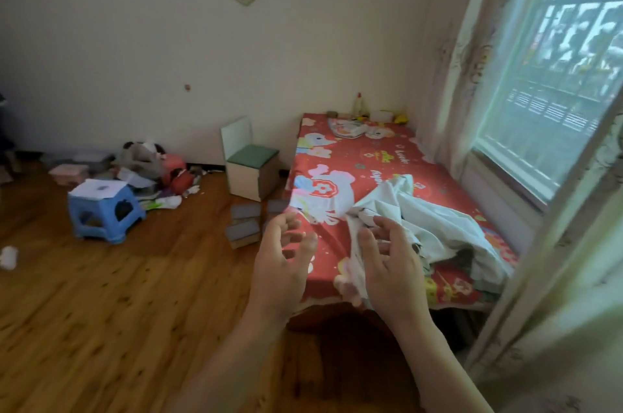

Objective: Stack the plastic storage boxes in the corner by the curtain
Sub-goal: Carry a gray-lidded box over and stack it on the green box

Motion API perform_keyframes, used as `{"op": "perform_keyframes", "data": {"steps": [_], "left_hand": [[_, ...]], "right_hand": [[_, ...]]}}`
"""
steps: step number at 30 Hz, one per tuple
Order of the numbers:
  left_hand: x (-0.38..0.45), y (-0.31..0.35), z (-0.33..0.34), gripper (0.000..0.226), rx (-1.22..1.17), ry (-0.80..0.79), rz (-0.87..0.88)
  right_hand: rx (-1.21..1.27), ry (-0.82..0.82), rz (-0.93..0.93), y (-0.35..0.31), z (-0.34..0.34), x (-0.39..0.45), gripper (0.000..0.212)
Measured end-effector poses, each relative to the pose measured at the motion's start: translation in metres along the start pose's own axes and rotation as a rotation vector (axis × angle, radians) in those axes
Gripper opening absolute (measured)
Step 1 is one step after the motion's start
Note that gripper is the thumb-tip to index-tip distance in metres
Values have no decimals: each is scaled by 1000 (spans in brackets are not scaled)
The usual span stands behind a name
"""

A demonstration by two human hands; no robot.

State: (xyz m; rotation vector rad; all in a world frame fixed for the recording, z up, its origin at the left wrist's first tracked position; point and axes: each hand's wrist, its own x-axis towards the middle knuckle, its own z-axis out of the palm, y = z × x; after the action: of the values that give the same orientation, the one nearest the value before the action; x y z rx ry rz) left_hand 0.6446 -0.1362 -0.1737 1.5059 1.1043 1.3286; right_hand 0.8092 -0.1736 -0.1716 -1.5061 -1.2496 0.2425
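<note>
Reaching forward, both bare hands are raised over the near end of the low bed with the red cartoon-print cover (pixel 371 156). Left hand (pixel 281 264) has fingers spread and loosely curled, holding nothing, hovering just beside the bed edge. Right hand (pixel 391 264) also has fingers spread and relaxed, empty, held in front of the crumpled white cloth (pixel 421 220) that lies on the bed cover; can't tell if the fingertips touch it.

Plastic storage boxes: a pale pink lidded plastic box (pixel 69 174) and a clear one (pixel 92 158) behind it sit on the wooden plank floor (pixel 101 294) at about 10 o'clock from the hands, well apart from them, against the far wall beside a pile of clothes and toys (pixel 151 166). Floral cream curtain (pixel 451 75) hangs at 1 o'clock by the barred window (pixel 566 58), at the far corner beyond the bed.

Blue plastic step stool (pixel 104 210) with white paper on top stands near the boxes at 9 o'clock. Small white chair with a green seat (pixel 249 163) stands against the wall at 11 o'clock, just beside the bed. Grey foam blocks (pixel 244 224) lie on the floor between chair and left hand. Bottle and small items at the bed's far end, too blurred to name.
</note>
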Motion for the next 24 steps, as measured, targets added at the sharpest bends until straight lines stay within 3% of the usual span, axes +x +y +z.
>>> {"op": "perform_keyframes", "data": {"steps": [7, 15, 24], "left_hand": [[56, -35, -97, 45, 47, 113, 23], [106, -67, -174, 44, 108, 171, 3], [173, -111, -208, 42, 95, 201, -41]], "right_hand": [[9, -60, -10, -39, 111, 17, 53], [-17, -120, -37, -62, 205, 32, 26], [29, -165, -16, -44, 279, 83, 39]]}}
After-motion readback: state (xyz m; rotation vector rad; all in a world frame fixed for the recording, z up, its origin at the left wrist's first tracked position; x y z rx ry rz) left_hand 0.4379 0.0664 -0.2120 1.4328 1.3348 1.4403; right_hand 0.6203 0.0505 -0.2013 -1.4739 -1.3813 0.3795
